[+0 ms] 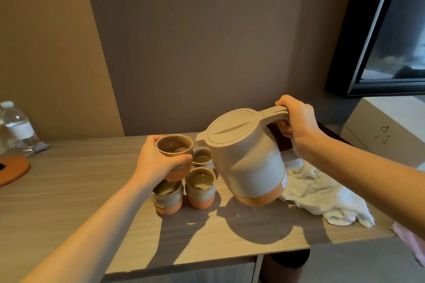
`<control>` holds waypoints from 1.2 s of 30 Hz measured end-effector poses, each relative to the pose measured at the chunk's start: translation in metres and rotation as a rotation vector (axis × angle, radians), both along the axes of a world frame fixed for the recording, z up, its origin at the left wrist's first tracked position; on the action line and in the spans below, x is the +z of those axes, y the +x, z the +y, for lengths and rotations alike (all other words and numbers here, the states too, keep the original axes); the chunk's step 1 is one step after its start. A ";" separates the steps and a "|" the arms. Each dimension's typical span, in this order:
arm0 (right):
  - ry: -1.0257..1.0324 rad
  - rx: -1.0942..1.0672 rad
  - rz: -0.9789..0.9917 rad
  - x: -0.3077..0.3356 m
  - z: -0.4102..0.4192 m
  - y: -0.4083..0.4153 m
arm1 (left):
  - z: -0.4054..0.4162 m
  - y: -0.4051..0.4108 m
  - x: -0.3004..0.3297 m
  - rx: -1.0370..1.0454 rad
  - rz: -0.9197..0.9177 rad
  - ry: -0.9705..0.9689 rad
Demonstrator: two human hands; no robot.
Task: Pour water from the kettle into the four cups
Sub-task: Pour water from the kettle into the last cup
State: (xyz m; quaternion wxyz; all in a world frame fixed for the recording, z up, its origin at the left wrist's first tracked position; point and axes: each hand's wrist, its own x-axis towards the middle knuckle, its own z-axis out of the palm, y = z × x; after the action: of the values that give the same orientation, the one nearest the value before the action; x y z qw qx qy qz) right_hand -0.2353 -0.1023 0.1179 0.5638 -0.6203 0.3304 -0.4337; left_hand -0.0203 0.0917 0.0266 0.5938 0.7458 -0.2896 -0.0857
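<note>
From the head view, I am holding the kettle in the air with my right hand, its fingers wrapping closed around the handle. I am tipping it to the left so the spout is sitting just beside the rim of the raised cup; I judge this keeps any stream short and on target. No water is showing at the spout.

My left hand is gripping that cup, thumb and fingers curling around its body, and lifting it toward the spout, clear of the rest. The other three cups are standing close together on the bench, toward its far edge, directly below and beside the lifted one; grouping them probably saves travel between pours.

The kettle is looking matte grey with a flat closed lid and an orange band at its base. The cups are matching it: grey glaze above, orange clay below. Pale patches are showing inside them, but I cannot tell how full any is. A white cloth is lying crumpled near the bench's right edge, likely for spills.
</note>
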 end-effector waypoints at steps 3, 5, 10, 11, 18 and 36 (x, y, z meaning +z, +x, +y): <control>-0.017 0.008 0.009 0.003 0.005 0.000 | 0.005 -0.013 -0.005 -0.017 -0.030 0.004; -0.030 0.019 0.016 0.005 0.007 0.001 | 0.006 -0.019 -0.007 -0.035 -0.064 0.019; -0.097 0.046 0.083 0.009 0.011 0.004 | 0.006 -0.033 -0.011 -0.092 -0.162 0.079; -0.113 0.057 0.094 0.009 0.012 0.005 | 0.006 -0.036 -0.011 -0.102 -0.179 0.081; -0.239 0.057 0.207 0.010 0.009 0.010 | 0.003 -0.044 -0.016 -0.141 -0.217 0.087; -0.494 0.087 0.366 0.016 0.005 0.023 | 0.001 -0.042 -0.026 -0.164 -0.347 0.150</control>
State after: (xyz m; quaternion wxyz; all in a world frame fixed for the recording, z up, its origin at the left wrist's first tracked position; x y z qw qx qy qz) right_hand -0.2119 -0.0977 0.1335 0.3452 -0.8201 0.2842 -0.3572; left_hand -0.0626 0.0927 0.0005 0.4686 0.7654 -0.4403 -0.0255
